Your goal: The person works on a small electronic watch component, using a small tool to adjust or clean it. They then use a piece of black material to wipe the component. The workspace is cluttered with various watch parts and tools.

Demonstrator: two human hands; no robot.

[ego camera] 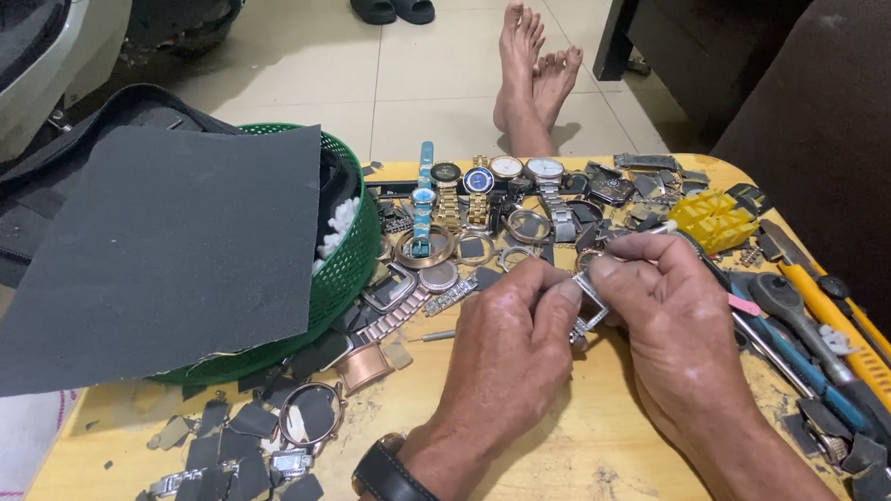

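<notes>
My left hand (510, 343) and my right hand (668, 315) meet over a small wooden table (556, 466). Between their fingertips they pinch a small square silver watch case (589, 302) with a bit of metal band hanging below it. A black watch sits on my left wrist (395, 484). My right hand also seems to grip a thin tool whose tip pokes out toward the yellow plastic holder (712, 219). Right behind the hands lie several wristwatches (479, 182) and loose watch cases and rings (527, 226).
A green mesh basket (350, 266) with a dark sheet of sandpaper (165, 258) over it fills the table's left. Dark glass pieces and watch parts (246, 452) lie front left. Yellow cutters and blue-handled tools (832, 338) line the right edge. My bare feet (535, 74) rest beyond the table.
</notes>
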